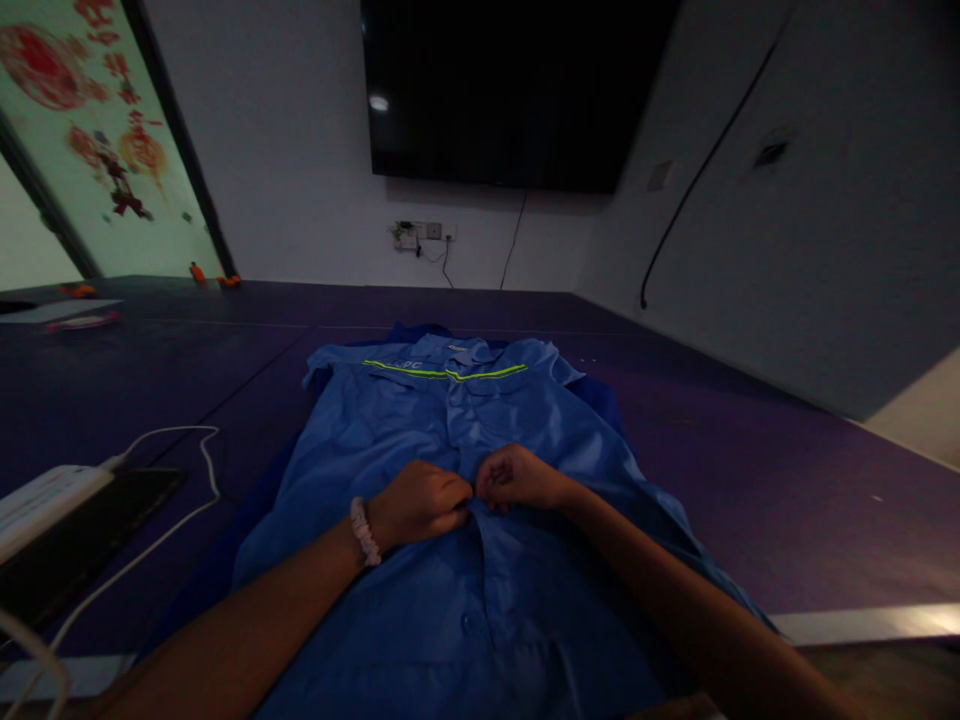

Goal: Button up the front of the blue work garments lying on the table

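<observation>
A blue work shirt [390, 430] with a yellow-green stripe across the chest lies spread on the purple surface, its collar away from me. Both hands meet at its front button placket. My left hand [427, 500], with a pale scrunchie [365, 532] on the wrist, pinches the placket edge. Close beside it, my right hand [517, 478] has its fingers curled in at the same spot, closed on the placket. The fingertips hide whatever button is there. Lower down on the front, one button [469, 625] shows. Darker blue cloth [600, 400] sticks out from under the shirt.
To the left lie a white power bank [52, 500], a dark phone [97, 540] and a white cable [214, 470]. Small orange objects [196, 272] stand by the far wall. A large black screen [510, 90] hangs above, and a black cable [690, 190] runs down the right wall.
</observation>
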The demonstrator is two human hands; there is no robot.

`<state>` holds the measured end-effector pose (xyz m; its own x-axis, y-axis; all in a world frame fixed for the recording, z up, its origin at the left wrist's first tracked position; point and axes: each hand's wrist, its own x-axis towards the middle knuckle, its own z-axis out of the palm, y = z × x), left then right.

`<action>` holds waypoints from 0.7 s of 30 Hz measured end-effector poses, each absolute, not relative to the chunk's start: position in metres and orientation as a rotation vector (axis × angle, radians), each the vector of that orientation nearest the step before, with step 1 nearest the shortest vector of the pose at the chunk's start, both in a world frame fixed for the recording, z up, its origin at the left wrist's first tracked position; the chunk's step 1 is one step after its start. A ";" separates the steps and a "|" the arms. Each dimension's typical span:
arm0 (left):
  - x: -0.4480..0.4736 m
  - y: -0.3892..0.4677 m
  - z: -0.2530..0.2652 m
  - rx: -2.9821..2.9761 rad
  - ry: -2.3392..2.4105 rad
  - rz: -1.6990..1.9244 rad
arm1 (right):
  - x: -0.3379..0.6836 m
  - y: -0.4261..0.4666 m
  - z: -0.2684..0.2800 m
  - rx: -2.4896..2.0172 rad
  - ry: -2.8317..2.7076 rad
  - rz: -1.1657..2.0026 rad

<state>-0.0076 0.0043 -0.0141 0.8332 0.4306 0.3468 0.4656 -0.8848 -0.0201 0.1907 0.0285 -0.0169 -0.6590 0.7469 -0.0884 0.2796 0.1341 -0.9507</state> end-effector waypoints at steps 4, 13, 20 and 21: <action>-0.007 0.005 -0.017 -2.886 -0.679 -0.564 | 0.192 0.029 -0.015 -1.006 -2.003 1.561; -0.007 0.002 -0.022 -2.793 -0.693 -0.727 | 0.191 0.029 -0.012 -0.960 -1.951 1.605; -0.006 0.000 -0.023 -2.776 -0.715 -0.851 | 0.188 0.028 -0.014 -0.938 -1.847 1.676; -0.006 0.000 -0.022 -2.780 -0.708 -0.862 | 0.188 0.028 -0.015 -0.937 -1.842 1.667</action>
